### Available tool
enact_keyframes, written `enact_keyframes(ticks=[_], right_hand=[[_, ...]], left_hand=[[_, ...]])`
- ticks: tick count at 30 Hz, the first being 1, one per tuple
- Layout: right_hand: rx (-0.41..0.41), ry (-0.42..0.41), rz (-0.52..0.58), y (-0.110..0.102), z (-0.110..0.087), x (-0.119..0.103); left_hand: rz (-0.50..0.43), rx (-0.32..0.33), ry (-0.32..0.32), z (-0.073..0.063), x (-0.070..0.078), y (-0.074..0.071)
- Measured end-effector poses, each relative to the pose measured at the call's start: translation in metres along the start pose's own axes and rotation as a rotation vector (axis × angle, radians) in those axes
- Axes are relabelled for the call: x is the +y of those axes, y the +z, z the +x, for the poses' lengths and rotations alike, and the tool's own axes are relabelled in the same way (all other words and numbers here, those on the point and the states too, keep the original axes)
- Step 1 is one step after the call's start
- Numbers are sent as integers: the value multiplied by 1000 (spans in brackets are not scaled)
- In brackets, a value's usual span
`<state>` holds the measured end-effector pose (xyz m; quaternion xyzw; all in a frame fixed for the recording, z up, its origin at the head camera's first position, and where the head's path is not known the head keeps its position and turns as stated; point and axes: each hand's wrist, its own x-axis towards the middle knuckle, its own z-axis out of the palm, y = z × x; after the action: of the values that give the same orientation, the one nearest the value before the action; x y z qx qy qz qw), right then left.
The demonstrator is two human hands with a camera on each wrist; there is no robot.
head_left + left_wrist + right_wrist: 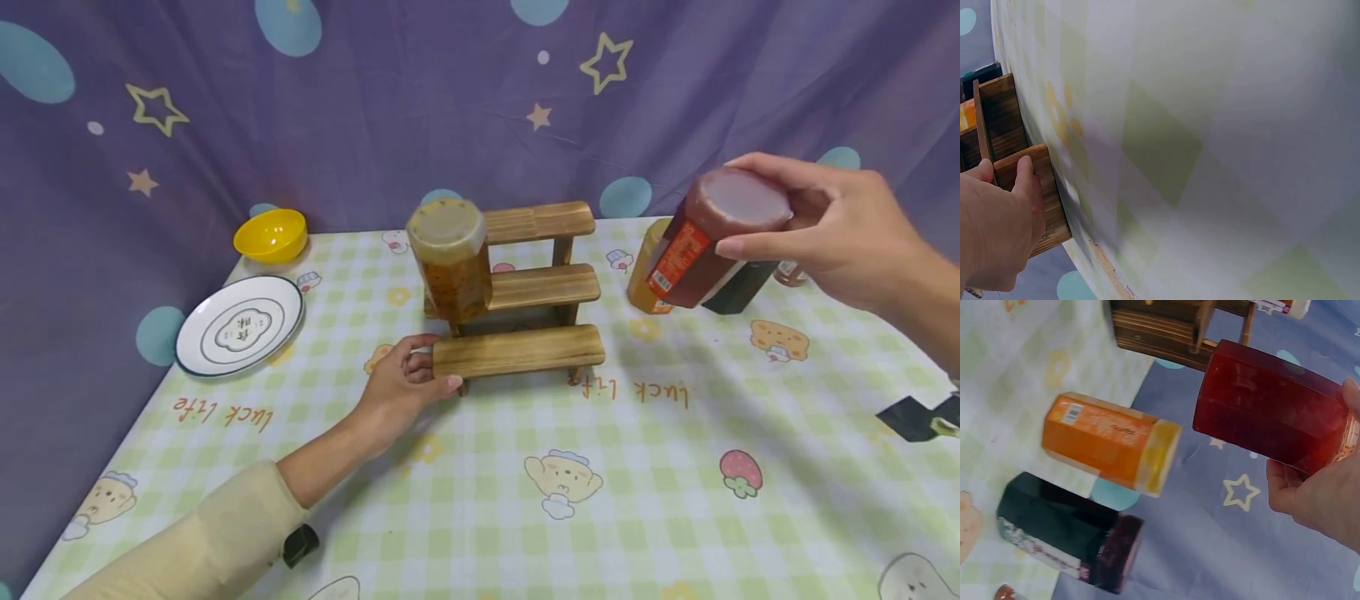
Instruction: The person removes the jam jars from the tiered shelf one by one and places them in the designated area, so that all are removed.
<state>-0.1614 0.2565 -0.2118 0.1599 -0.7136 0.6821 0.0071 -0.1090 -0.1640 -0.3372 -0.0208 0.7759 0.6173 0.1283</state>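
Note:
My left hand (393, 392) grips the left end of the lowest step of a three-step wooden rack (517, 352), thumb in front and fingers behind. In the left wrist view the fingers (1024, 181) lie along the wood. My right hand (862, 221) holds a jar of dark red contents (686, 254) by its lid end, tilted and raised above the table to the rack's right. The right wrist view shows the same red jar (1266, 406) with an orange jar (1097, 437) and a dark jar (1060, 525) apart from it. An amber jar (453, 279) stands at the rack's left side; its exact step is unclear.
Behind the raised jar stand the orange jar (642, 287), the dark jar (735, 292) and a small bottle (790, 273), partly hidden. A yellow bowl (272, 237) and a white plate (198, 333) sit at the left. A purple curtain (420, 108) backs the checked tablecloth (480, 517).

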Motion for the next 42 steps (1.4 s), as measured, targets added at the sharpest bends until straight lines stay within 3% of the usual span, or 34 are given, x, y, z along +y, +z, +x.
enact_keyframes(ticks=[6,10,12,19,37,42], right_hand=[[13,78,9,-7,-5,12],[7,70,56,-9,-7,22],[4,64,22,-10,-8,26],[27,81,-361,-10,-12,38],[46,191,-458,-8,-17,75],[33,187,-500,-8,-18,80]], left_hand=[[0,3,-3,0,0,-1],[3,4,-2,0,0,0],[4,4,-1,0,0,-1],[-1,-5,1,1,-1,0],[-9,-5,-5,0,1,1],[-10,-7,-2,0,0,0]])
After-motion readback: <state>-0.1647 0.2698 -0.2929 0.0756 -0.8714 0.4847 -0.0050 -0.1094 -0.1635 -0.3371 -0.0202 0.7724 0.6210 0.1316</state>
